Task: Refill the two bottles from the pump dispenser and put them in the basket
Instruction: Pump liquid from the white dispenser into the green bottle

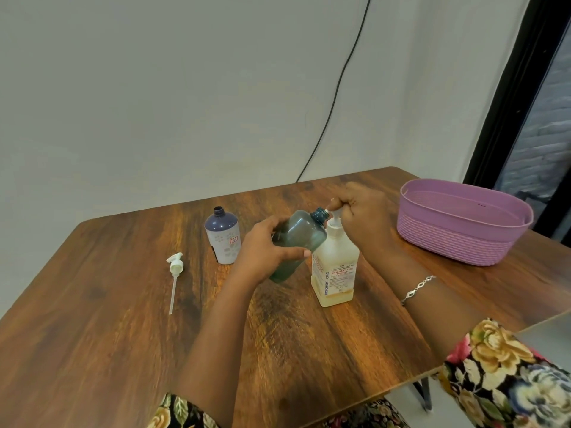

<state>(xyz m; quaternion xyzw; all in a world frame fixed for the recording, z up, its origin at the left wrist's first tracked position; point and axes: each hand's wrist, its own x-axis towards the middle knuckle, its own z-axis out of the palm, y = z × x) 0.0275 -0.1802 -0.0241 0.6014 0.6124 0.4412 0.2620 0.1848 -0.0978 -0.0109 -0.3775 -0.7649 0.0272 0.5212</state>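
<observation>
My left hand point(265, 251) grips a translucent teal bottle point(301, 239), tilted with its open neck up against the nozzle of the pump dispenser point(335, 264). The dispenser is a square pale bottle with yellowish liquid low inside and a white pump head. My right hand point(361, 217) rests on top of that pump head with fingers curled over it. A second bottle point(223, 239), blue-topped with a flowered white label, stands uncapped to the left. The purple basket point(457, 239) sits at the table's right side.
A loose white pump cap with its long tube point(174, 273) lies on the wooden table point(123, 350) at the left. A black cable hangs down the wall behind. The table's right edge drops off near my right sleeve.
</observation>
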